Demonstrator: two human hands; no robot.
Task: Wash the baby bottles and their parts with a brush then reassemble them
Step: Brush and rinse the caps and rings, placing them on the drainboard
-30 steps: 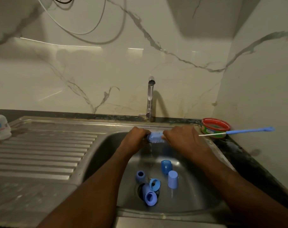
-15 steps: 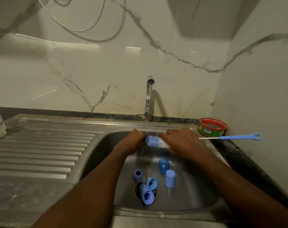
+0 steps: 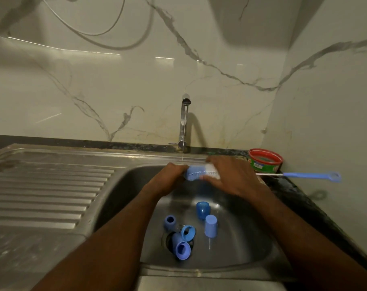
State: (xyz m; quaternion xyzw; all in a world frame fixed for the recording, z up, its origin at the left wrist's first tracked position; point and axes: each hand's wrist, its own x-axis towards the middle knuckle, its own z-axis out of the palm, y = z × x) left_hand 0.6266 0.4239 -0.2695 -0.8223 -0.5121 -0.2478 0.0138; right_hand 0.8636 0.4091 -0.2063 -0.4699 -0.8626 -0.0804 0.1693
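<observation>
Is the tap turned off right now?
No, a thin stream of water runs from the tap down onto the brush held between the left hand and right hand.

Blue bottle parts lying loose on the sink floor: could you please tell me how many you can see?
5. One sits farthest back, a pale cap just right of it, one to the left, one by the drain, one over the drain. Others may be hidden.

Blue-and-white bottle brush head (image 3: pixel 200 173) lying level over sink (image 3: pixel 251 255) rear edge, handle (image 3: pixel 310 176) past right rim; five blue bottle parts (image 3: pixel 202 209) loose on basin floor, one cup (image 3: pixel 182 249) tipped at drain.
</observation>
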